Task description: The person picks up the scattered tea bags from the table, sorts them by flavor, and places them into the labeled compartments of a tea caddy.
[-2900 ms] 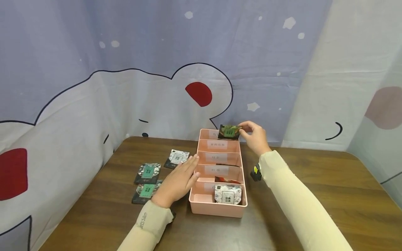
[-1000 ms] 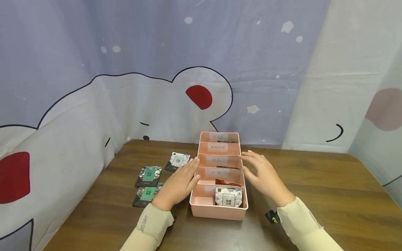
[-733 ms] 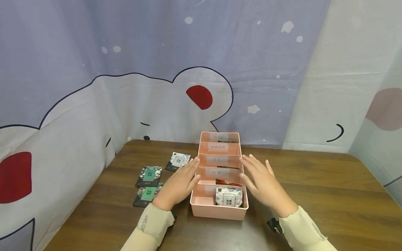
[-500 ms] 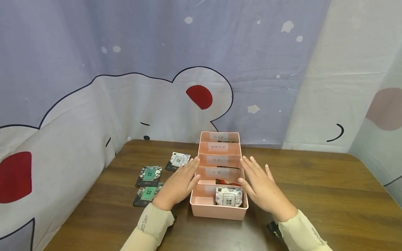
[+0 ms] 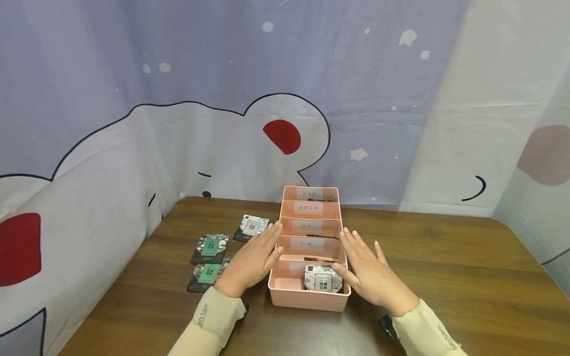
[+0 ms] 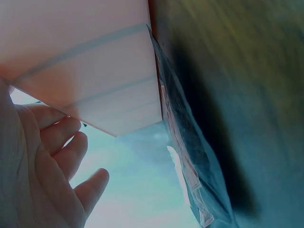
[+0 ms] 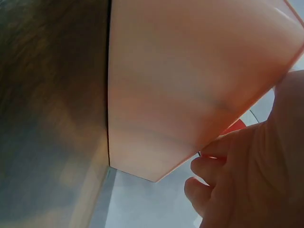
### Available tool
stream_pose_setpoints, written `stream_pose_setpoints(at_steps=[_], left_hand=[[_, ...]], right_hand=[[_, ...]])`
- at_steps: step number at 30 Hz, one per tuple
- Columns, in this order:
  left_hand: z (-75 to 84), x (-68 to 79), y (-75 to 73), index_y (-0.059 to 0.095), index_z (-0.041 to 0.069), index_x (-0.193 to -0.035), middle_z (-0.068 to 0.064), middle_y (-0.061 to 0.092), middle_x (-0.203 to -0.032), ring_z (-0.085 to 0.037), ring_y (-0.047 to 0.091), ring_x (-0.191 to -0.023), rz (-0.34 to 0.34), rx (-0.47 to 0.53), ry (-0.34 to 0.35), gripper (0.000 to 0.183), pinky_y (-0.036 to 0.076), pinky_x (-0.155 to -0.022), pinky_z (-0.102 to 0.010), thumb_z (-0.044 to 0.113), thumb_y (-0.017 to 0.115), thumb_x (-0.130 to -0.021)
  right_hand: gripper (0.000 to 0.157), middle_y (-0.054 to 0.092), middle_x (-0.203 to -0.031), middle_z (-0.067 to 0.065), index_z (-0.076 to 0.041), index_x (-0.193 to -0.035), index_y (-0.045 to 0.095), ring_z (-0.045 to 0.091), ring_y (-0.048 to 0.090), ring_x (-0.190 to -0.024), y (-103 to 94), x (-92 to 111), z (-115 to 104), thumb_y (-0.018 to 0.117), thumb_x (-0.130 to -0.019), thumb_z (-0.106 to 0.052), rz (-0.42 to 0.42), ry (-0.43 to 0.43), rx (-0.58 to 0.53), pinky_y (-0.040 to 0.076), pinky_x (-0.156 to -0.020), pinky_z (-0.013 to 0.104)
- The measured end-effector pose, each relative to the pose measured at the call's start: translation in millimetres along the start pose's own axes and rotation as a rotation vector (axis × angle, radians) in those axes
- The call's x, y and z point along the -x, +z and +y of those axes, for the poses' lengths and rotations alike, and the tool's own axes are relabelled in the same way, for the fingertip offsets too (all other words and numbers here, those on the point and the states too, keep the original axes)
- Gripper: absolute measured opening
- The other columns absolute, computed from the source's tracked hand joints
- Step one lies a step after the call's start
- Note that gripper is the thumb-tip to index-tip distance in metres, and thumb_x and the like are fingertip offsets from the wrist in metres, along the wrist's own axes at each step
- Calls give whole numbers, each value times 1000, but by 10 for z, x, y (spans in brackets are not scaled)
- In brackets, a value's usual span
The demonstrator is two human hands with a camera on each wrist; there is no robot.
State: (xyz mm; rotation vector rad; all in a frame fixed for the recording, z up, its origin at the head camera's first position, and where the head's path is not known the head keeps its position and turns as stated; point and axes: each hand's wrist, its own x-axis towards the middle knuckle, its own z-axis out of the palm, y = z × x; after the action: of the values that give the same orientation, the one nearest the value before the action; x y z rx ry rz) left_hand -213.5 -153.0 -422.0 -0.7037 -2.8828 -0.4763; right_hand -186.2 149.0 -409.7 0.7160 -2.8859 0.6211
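A long pink divided box [image 5: 307,300] with labelled compartments stands between my hands. My left hand [image 5: 250,262] lies along its left rim with straight fingers; in the left wrist view the fingertips are right at the box's edge. On the opposite rim rests my right hand [image 5: 371,277], fingers extended, thumb reaching over the front compartment. That compartment holds a white tea packet [image 5: 322,279]. A red tea packet [image 5: 318,259] shows behind it, mostly hidden by a divider. Dark packet edges show in the third compartment and the rearmost compartment. Neither hand holds anything.
Left of the box on the wooden table [image 5: 445,277] lie a white tea packet [image 5: 251,226] and two green-labelled tea packets, one farther back [image 5: 211,246] and one nearer [image 5: 208,273], partly behind my left hand. A patterned curtain [image 5: 213,148] hangs behind the table.
My right hand, which pinched a green-labelled tea packet over the rearmost compartment, has come back toward me onto the right rim. The packet's edge now shows inside that compartment. My left hand stays put.
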Motion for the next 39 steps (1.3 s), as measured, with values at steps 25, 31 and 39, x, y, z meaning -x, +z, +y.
stream_pose_setpoints(at_steps=[25, 31, 39], left_hand=[[-37, -10, -64, 42, 9, -155, -9, 44, -157, -28, 42, -144, 186, -65, -6, 53, 31, -119, -52, 33, 47, -108], [-144, -19, -155, 47, 2, -150, -19, 54, -147, -36, 53, -133, 387, -2, -116, 47, 41, -112, -54, 21, 50, -106], [-364, -104, -270, 43, -4, -149, -28, 52, -140, -43, 56, -125, 408, 237, -392, 52, 50, -100, -56, 13, 56, -102]], right_hand=[[77, 20, -166, 14, 2, -159, 24, 32, 18, -154, 32, 6, 42, 42, -106, -51, 16, -66, 93, 12, -124, 56], [76, 21, -166, 14, 2, -158, 25, 32, 20, -153, 38, 17, 49, 42, -107, -51, 23, -76, 102, 13, -123, 55], [77, 21, -166, 14, 3, -158, 24, 32, 19, -153, 51, -1, 70, 43, -106, -51, 30, -79, 81, 14, -124, 55]])
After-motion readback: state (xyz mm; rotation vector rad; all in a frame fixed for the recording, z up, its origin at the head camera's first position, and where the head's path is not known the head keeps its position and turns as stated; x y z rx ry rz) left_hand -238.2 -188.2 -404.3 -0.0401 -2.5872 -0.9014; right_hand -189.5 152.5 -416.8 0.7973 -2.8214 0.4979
